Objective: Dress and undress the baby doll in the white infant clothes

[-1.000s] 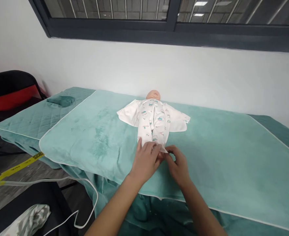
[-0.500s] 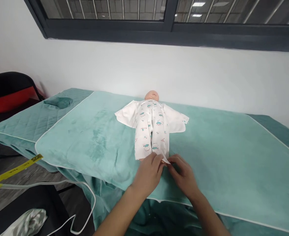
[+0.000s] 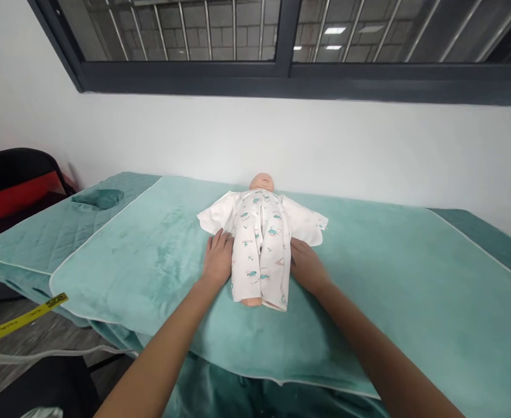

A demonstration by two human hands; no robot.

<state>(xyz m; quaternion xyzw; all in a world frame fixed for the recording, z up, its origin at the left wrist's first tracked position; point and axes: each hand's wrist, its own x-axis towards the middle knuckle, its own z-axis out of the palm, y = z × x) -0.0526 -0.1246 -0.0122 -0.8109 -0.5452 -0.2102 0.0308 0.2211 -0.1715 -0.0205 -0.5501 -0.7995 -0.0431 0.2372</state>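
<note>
A baby doll (image 3: 263,181) lies on its back, its bald head towards the wall. White baby clothes (image 3: 246,249) with small teal prints cover its body, the sleeves spread out to both sides and the two lower panels reaching down over the legs. A bit of the doll's foot shows under the hem. My left hand (image 3: 218,258) rests open along the left edge of the clothes, fingers pointing up. Against the right edge lies my right hand (image 3: 310,267), open too, its fingertips partly hidden at the cloth. Neither hand holds anything.
The doll lies on a teal plush cover (image 3: 390,278) over a bed against the white wall (image 3: 346,151). A face hole (image 3: 98,199) opens at the left end. There are a black and red chair (image 3: 15,186), a yellow tape strip (image 3: 24,318) and a pale cable (image 3: 55,352) at left.
Both hands have let go of the lower right hem and moved apart and up, one to each side of the clothes. The camera view has tilted up slightly.
</note>
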